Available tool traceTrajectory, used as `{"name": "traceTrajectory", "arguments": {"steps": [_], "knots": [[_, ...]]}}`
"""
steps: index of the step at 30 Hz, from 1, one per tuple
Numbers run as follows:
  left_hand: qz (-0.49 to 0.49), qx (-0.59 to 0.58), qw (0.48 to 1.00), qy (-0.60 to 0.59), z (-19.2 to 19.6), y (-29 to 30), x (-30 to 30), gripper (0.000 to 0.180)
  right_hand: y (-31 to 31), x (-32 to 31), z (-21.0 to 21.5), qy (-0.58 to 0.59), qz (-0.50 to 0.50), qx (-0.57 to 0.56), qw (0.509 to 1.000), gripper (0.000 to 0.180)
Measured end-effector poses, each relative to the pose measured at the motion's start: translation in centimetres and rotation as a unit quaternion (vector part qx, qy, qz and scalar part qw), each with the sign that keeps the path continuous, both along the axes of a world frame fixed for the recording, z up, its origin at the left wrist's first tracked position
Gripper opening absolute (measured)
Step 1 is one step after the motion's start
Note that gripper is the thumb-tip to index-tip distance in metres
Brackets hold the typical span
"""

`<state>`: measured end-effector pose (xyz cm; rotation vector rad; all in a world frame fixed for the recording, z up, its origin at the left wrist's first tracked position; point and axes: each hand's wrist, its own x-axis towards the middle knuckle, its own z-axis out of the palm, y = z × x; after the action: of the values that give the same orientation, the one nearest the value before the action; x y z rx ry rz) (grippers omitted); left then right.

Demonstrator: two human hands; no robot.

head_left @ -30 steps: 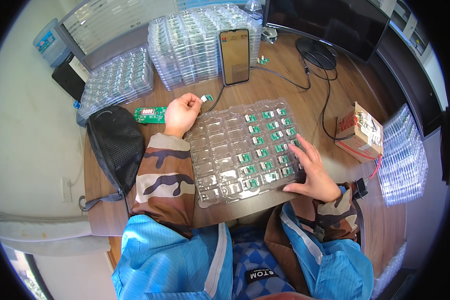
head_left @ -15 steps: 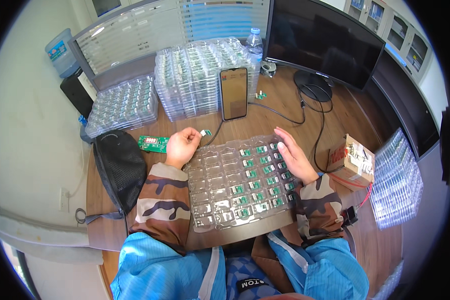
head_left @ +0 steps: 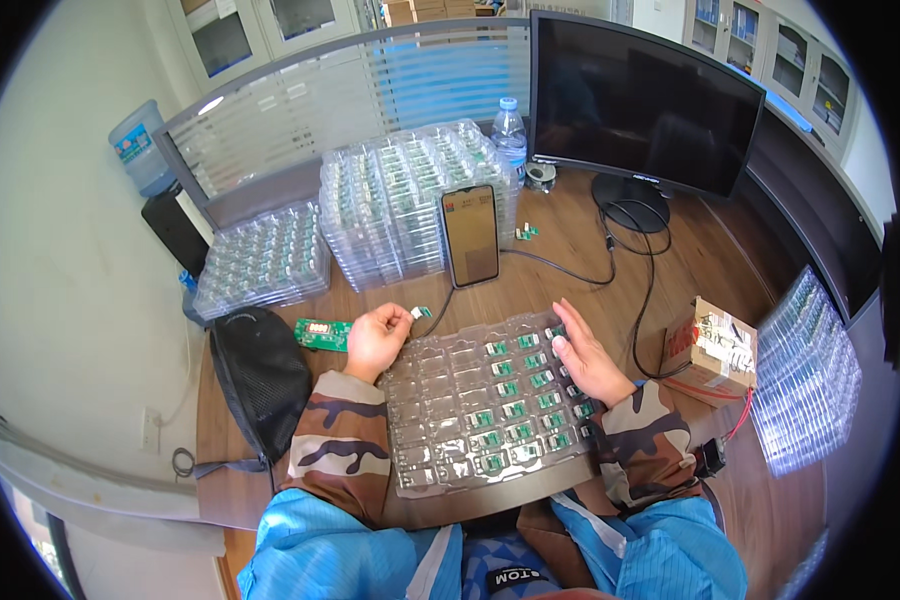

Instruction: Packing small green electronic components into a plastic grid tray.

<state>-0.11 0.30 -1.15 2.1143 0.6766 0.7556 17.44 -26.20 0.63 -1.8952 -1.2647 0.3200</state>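
Note:
My left hand (head_left: 375, 340) is closed in a pinch on a small green circuit board with a white connector (head_left: 421, 313), just beyond the far left corner of a clear plastic tray (head_left: 440, 385). Small green boards (head_left: 513, 409) sit in pockets across the tray's right part, while many pockets on its left hold none. Over the right edge of the tray lies my right hand (head_left: 588, 358), fingers stretched out and together, with nothing gripped that I can see. Beside my left hand is a larger green circuit board with a display (head_left: 322, 334).
Behind the tray, a phone (head_left: 471, 235) leans on a tall stack of filled trays (head_left: 400, 200); a lower stack (head_left: 265, 260) stands left. A black mesh pouch (head_left: 260, 370) lies left, a cardboard box (head_left: 710, 350) and clear trays (head_left: 808, 375) right. Cables cross towards the monitor (head_left: 640, 100).
The view has tipped upward, so the desk and hands appear lower in the picture. Both hands keep nearly the same places by the tray, and the left still pinches the small board.

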Motion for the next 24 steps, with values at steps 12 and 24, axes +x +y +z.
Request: {"name": "traceTrajectory", "arguments": {"steps": [12,24], "knots": [[0.004,0.009,1.0,0.014,0.6,0.07,0.1,0.015,0.34,0.27,0.1,-0.002,0.003,-0.015,1.0,0.057],[-0.001,0.008,1.0,0.008,0.07,0.31,0.14,0.016,0.25,0.18,0.0,-0.019,0.0,-0.017,1.0,0.056]]}}
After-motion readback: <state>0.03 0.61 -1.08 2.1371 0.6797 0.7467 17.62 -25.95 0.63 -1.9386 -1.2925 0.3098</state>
